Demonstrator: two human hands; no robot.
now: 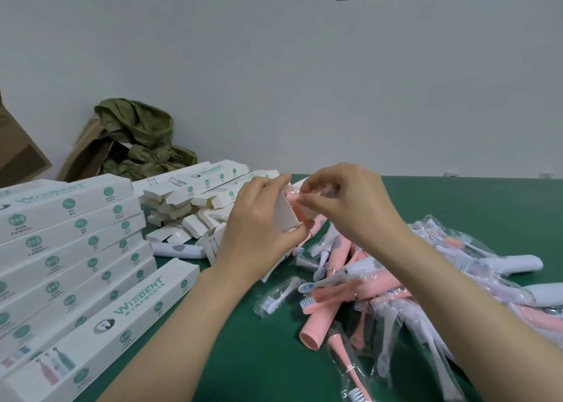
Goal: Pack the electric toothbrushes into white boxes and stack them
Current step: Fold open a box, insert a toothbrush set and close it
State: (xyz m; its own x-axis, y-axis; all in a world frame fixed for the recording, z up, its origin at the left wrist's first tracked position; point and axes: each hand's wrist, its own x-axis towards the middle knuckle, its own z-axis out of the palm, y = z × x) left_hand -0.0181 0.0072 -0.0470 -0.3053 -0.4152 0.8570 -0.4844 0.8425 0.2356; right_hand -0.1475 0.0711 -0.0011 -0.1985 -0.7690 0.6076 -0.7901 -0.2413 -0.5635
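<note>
My left hand (259, 219) grips an open white box (285, 212), its open end facing me. My right hand (344, 200) pinches a pink toothbrush part in clear plastic wrap (297, 199) at the box's mouth. A heap of pink and white toothbrushes and bagged brush heads (380, 295) lies on the green table (259, 356) to the right. A stack of closed white boxes (70, 249) stands at the left, with one more closed box (115, 325) lying in front of it.
A pile of empty, unfolded white boxes (195, 206) lies behind my left hand. Brown cardboard boxes (88, 148) and a crumpled green bag (143, 139) sit by the wall at the back left. A single white toothbrush handle (179, 249) rests near the stack.
</note>
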